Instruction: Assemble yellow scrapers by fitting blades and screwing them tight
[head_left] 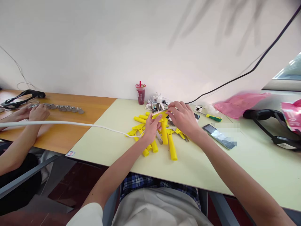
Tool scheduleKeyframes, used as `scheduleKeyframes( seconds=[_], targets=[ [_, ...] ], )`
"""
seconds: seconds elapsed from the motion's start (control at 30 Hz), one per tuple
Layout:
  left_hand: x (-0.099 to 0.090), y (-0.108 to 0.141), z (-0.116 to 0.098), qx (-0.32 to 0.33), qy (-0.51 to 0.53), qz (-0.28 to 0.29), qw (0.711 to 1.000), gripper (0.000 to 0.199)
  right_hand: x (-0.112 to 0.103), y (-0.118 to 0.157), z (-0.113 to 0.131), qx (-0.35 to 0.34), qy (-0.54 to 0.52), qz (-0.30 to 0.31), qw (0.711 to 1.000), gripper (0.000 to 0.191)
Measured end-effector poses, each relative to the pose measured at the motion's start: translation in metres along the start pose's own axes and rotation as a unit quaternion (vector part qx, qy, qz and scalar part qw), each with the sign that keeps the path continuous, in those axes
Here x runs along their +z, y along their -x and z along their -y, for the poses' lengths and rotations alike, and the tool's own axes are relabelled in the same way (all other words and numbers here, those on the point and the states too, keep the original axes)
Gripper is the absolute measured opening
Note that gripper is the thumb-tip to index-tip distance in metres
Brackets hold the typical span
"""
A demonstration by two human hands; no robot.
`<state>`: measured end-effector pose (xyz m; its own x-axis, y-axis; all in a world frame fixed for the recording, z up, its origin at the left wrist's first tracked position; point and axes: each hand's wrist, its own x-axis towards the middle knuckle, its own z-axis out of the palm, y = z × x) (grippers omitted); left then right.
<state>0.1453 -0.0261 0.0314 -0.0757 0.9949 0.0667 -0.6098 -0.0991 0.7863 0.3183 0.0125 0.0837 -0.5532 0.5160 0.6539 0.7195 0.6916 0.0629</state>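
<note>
1. Step in hand, as I judge it: working at the head of one yellow plastic tool with a tubular handle (164, 133), held up over the pile, handle hanging down.
2. My left hand (151, 127): closed on the tool's head from its left side.
3. My right hand (182, 115): fingers narrow, pinched at the head's other side; can't tell whether on plastic or metal.
4. Next move calls for, my guess: left grip firm, right fingertips finding a sure hold clear of any thin metal edge.
5. Below: loose yellow plastic tools with metal blades (172, 149), overlapping on the pale green worktop (105, 147).
6. In the way: white cable (70, 123) running to my left wrist, could snag; the pile leaves little room under my hands.
7. Behind: clear plastic cup of red drink (141, 96), near white plugs (155, 99); could tip if bumped.
8. Right: dark-screened phone (218, 137), green-and-yellow screwdriver handle (213, 117), crumpled pink plastic bag (240, 105), black headset (263, 131).
9. Left: co-worker's hands (39, 112) by grey metal pieces (68, 108) on a brown wooden worktop (98, 105), well apart from mine.
</note>
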Motion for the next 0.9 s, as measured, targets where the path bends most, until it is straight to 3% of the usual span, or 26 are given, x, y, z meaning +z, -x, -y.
scheduleKeyframes(
  seconds=[0.17,0.33,0.57,0.9],
  targets=[
    [-0.003,-0.004,0.005,-0.022,0.031,-0.005,0.999,0.062,0.008,-0.006,-0.011,-0.038,0.004,0.03,0.999,0.032],
    [-0.004,-0.007,0.007,-0.086,0.075,-0.027,0.993,0.055,0.026,-0.004,-0.028,-0.008,-0.115,0.034,0.993,0.023],
    [-0.008,-0.012,0.009,-0.162,0.09,-0.064,0.981,0.051,0.043,0.002,-0.048,0.008,-0.276,0.071,0.959,0.02],
    [-0.015,-0.012,0.021,-0.117,-0.045,-0.034,0.991,0.041,0.028,0.009,-0.057,0.053,-0.352,0.183,0.916,0.034]
  ],
)
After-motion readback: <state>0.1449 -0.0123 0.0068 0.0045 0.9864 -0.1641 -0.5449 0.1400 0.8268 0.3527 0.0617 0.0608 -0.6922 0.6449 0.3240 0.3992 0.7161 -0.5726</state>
